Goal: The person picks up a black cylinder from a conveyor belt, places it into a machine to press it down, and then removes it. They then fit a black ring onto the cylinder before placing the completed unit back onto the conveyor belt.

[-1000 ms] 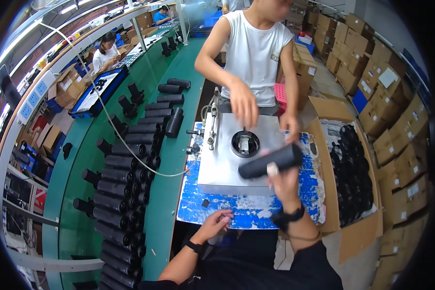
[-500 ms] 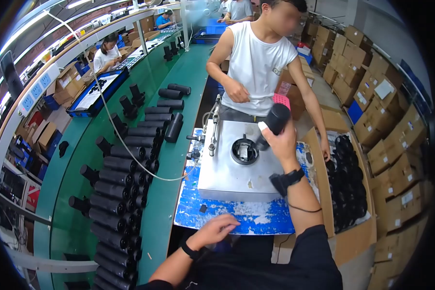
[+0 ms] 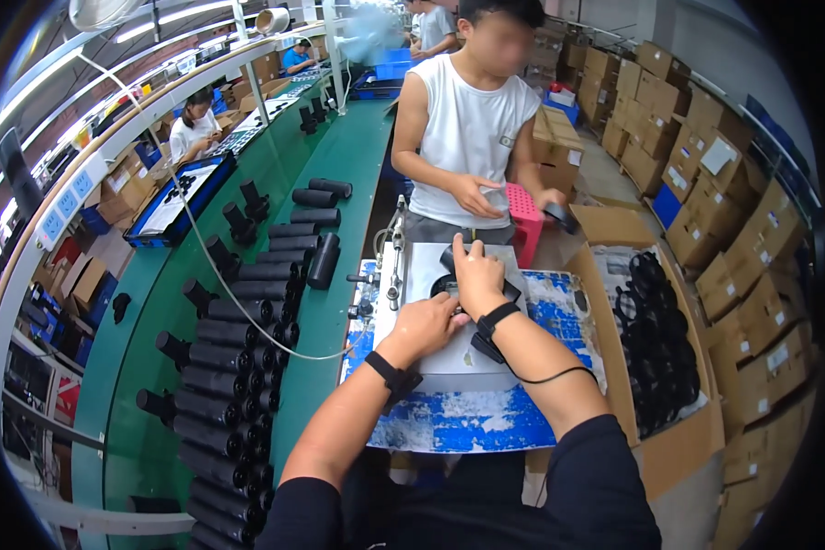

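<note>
though many, cylinders (image 3: 213,380) clear of hands (image 3: 426,328)

Cylinders (image 3: 209,379) lie on the bench (image 3: 353,165) left of the metal box (image 3: 449,357), a carton (image 3: 678,452) right.

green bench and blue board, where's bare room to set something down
Free: a strip of green bench between black cylinders and blue board, crossed by a hose; the board's right side, between metal box and open carton. Crowded: the bench under the cylinder rows, and the box top, where left hand and right hand are.
</note>
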Tool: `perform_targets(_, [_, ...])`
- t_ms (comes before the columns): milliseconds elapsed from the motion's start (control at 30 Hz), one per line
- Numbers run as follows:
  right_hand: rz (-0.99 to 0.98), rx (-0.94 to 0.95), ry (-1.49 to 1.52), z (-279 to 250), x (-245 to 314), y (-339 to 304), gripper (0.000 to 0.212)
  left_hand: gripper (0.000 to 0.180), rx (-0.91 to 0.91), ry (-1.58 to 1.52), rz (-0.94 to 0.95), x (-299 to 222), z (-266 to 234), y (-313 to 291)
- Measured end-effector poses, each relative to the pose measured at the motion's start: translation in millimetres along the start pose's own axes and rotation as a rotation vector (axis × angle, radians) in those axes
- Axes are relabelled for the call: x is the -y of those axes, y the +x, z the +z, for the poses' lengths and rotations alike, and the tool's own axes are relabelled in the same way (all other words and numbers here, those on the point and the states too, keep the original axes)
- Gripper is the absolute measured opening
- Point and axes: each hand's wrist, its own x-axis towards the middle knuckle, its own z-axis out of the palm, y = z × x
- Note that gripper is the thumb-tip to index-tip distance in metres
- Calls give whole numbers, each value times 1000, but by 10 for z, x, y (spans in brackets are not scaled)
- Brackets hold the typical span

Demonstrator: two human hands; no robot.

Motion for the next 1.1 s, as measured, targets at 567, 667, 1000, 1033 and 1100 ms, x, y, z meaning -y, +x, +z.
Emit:
perform_targets(567, [96, 86, 496, -583, -303, 0, 73, 37, -132, -104, -107, -172, -83, -277])
perform_targets(667, [62, -338, 1233, -677, -451, 47, 79, 38, -355, -329, -3, -462, -277, -669])
perform_targets(1000, [78, -292, 1574, -20, -152, -276, 72, 41, -408, -619, -427, -491, 357, -2823])
perform_targets(1033, [65, -259, 1583, 8, -169, -301, 73, 41, -418, -623, -478, -487, 418, -2957])
perform_targets(1100, [50, -215, 1588, 12, -203, -320, 74, 40, -438, -631, -586, -501, 498, -3126])
